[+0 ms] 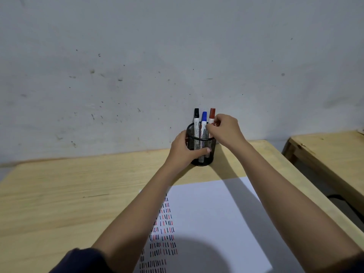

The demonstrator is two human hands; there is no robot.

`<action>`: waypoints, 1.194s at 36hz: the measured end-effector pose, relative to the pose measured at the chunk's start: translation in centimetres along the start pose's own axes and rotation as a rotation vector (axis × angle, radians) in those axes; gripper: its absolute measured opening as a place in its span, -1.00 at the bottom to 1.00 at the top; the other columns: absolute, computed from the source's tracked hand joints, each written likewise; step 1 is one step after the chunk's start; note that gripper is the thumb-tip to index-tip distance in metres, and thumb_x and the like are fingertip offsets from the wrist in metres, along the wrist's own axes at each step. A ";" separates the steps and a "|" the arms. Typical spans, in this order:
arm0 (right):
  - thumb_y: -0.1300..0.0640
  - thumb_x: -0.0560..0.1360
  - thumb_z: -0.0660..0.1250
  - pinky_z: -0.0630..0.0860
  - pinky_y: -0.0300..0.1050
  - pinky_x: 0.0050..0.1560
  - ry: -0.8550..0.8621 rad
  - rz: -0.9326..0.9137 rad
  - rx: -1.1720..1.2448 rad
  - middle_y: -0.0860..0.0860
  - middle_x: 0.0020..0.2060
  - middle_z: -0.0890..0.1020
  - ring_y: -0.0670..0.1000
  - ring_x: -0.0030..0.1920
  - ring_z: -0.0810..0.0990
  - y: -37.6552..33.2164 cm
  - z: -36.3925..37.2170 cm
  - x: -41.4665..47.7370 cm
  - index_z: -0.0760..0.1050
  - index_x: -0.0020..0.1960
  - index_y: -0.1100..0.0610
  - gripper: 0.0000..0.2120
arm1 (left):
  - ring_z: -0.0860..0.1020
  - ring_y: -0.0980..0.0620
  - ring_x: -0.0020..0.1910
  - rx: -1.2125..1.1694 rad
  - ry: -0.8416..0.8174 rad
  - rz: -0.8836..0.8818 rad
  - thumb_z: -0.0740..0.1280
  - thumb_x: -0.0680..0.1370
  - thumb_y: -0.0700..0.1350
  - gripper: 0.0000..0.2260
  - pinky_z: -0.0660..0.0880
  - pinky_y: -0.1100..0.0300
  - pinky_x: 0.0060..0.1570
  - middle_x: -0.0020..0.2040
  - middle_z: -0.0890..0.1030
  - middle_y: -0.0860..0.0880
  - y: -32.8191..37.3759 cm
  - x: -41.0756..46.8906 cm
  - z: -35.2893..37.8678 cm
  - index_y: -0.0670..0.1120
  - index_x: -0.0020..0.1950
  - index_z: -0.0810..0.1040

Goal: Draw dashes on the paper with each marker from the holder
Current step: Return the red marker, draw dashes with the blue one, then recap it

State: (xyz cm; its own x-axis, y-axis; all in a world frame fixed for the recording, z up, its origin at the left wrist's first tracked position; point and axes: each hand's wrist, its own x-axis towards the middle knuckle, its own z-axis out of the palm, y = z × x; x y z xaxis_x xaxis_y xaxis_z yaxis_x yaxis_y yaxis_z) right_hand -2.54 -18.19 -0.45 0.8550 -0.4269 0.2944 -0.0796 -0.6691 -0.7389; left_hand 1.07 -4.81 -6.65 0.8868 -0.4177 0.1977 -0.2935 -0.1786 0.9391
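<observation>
The left hand (182, 152) wraps the holder (201, 146) at the desk's (78, 194) far edge; right-hand fingers (213, 124) pinch the red marker (212, 116) inside it. A crooked pull could tip the holder.

Holder (201, 146) black wire mesh, metal-looking. Markers (203, 125) smooth plastic, glossy caps. Table (69, 194) pale matt wood, visible grain. Paper (212, 213) matt white. Wall (137, 56) rough, scuffed grey.
</observation>
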 end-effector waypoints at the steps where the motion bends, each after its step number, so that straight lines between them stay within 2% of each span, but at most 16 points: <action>1: 0.21 0.40 0.29 0.26 -0.19 -0.39 0.007 0.009 0.012 0.01 -0.43 0.40 -0.04 -0.38 0.35 0.1 0.1 0.1 0.40 -0.32 0.20 -0.85 | 0.57 0.06 0.13 -0.002 0.000 0.003 0.56 0.18 0.07 -0.43 0.52 -0.01 0.17 0.14 0.59 0.00 0.0 0.0 0.0 0.08 0.13 0.46; 3: 0.21 0.37 0.31 0.31 -0.15 -0.30 0.036 0.022 0.033 0.07 -0.32 0.49 0.02 -0.27 0.43 0.3 0.2 0.3 0.49 -0.19 0.24 -0.91 | 0.57 0.06 0.13 -0.011 -0.004 0.007 0.56 0.19 0.06 -0.44 0.52 0.00 0.17 0.14 0.59 0.01 0.1 -0.1 0.1 0.08 0.13 0.46; 6: 0.20 0.34 0.36 0.38 -0.15 -0.18 0.071 0.052 0.107 0.10 -0.18 0.55 0.07 -0.09 0.50 0.6 0.4 0.7 0.50 -0.08 0.22 -0.82 | 0.56 0.09 0.12 -0.031 -0.006 0.016 0.58 0.24 -0.01 -0.47 0.52 0.06 0.16 0.15 0.58 0.02 0.2 -0.2 0.1 0.04 0.14 0.46; 8: 0.19 0.36 0.39 0.43 -0.29 -0.23 0.055 0.088 0.190 0.00 -0.22 0.55 -0.04 -0.14 0.53 0.5 0.4 0.8 0.49 -0.03 0.18 -0.79 | 0.56 0.10 0.12 -0.038 -0.007 0.022 0.58 0.25 -0.02 -0.47 0.52 0.10 0.15 0.15 0.58 0.02 0.2 -0.2 0.0 0.04 0.15 0.47; 10: 0.15 0.39 0.41 0.39 -0.38 -0.33 0.000 0.106 0.242 -0.06 -0.23 0.54 -0.15 -0.22 0.50 0.3 0.3 0.7 0.49 0.02 0.16 -0.77 | 0.56 0.10 0.12 -0.037 -0.007 0.029 0.58 0.24 -0.01 -0.45 0.52 0.12 0.14 0.16 0.58 0.01 0.2 -0.2 0.0 0.03 0.16 0.47; 15: 0.15 0.35 0.45 0.53 -0.06 -0.03 -0.101 0.176 0.392 0.07 -0.10 0.64 0.05 -0.08 0.60 0.6 0.2 1.1 0.54 0.01 0.18 -0.74 | 0.53 0.09 0.15 -0.025 -0.016 0.032 0.57 0.25 0.02 -0.40 0.48 0.21 0.10 0.20 0.55 0.00 0.4 -0.3 0.2 0.01 0.22 0.44; 21: 0.18 0.37 0.45 0.54 -0.15 -0.11 -0.114 0.168 0.452 0.01 -0.18 0.63 0.01 -0.15 0.61 0.7 0.4 1.3 0.55 -0.02 0.17 -0.80 | 0.53 0.09 0.15 -0.013 -0.012 0.032 0.57 0.25 0.01 -0.42 0.49 0.16 0.14 0.20 0.53 0.01 0.0 0.0 0.0 0.03 0.21 0.44; 26: 0.18 0.35 0.47 0.49 -0.19 -0.17 -0.083 0.108 0.455 0.02 -0.21 0.61 0.00 -0.17 0.58 0.4 0.1 1.1 0.56 -0.06 0.18 -0.80 | 0.53 0.09 0.15 0.000 -0.003 0.033 0.57 0.24 0.04 -0.40 0.47 0.19 0.15 0.20 0.54 0.01 0.0 -0.3 0.0 0.02 0.21 0.45; 30: 0.20 0.34 0.48 0.48 -0.20 -0.19 -0.046 0.067 0.477 -0.01 -0.27 0.56 -0.01 -0.21 0.53 -0.3 -0.6 0.9 0.55 -0.11 0.16 -0.83 | 0.51 0.11 0.06 0.040 0.019 0.037 0.56 0.27 0.02 -0.46 0.44 0.25 0.06 0.13 0.48 0.02 0.3 -0.7 -0.1 0.03 0.17 0.46; 34: 0.23 0.37 0.46 0.49 -0.28 -0.26 -0.001 -0.035 0.516 -0.02 -0.28 0.57 -0.10 -0.31 0.53 -1.6 -1.9 0.4 0.55 -0.06 0.18 -0.83 | 0.56 0.05 0.06 0.054 0.038 -0.001 0.58 0.21 0.08 -0.43 0.53 0.12 0.10 0.10 0.47 -0.03 0.4 -1.1 0.0 -0.03 0.13 0.49; 36: 0.25 0.38 0.45 0.52 -0.32 -0.29 0.038 -0.086 0.545 -0.02 -0.26 0.59 -0.10 -0.27 0.55 -2.7 -2.6 0.0 0.54 -0.06 0.17 -0.84 | 0.60 0.01 0.02 0.053 0.043 -0.030 0.57 0.16 0.12 -0.46 0.57 0.02 0.07 0.10 0.50 -0.06 0.7 -1.2 0.1 -0.01 0.04 0.50; 39: 0.26 0.38 0.44 0.52 -0.34 -0.30 0.099 -0.175 0.562 -0.04 -0.23 0.60 -0.06 -0.16 0.57 -4.3 -3.7 -0.7 0.53 -0.08 0.14 -0.85 | 0.59 -0.01 0.00 0.122 0.036 -0.039 0.55 0.25 0.03 -0.59 0.55 0.08 0.05 0.07 0.55 -0.08 1.5 -1.6 -0.2 -0.03 -0.01 0.49; 41: 0.26 0.39 0.43 0.53 -0.32 -0.21 0.132 -0.229 0.553 -0.04 -0.23 0.60 -0.05 -0.15 0.58 -5.3 -4.5 -1.3 0.53 -0.08 0.14 -0.85 | 0.54 -0.02 0.05 0.160 0.060 -0.037 0.51 0.35 -0.05 -0.63 0.48 0.14 0.05 0.05 0.49 -0.04 2.1 -1.9 -0.7 -0.09 0.08 0.50; 43: 0.25 0.38 0.44 0.54 -0.26 -0.04 0.152 -0.287 0.509 -0.06 -0.21 0.61 -0.07 -0.15 0.59 -6.2 -5.1 -2.1 0.54 -0.07 0.14 -0.85 | 0.48 0.01 0.06 0.176 0.087 -0.043 0.46 0.41 -0.06 -0.57 0.44 0.16 0.04 0.11 0.44 -0.06 3.2 -2.4 -1.5 -0.16 0.21 0.46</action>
State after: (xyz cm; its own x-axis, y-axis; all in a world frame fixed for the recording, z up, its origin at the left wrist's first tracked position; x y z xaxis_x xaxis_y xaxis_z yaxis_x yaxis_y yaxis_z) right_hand -6.51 -16.26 6.63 0.7205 -0.3798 0.5802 0.4304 -0.4111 -0.8036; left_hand -1.48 -3.03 -3.69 0.9251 -0.3292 0.1893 -0.3060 -0.3508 0.8851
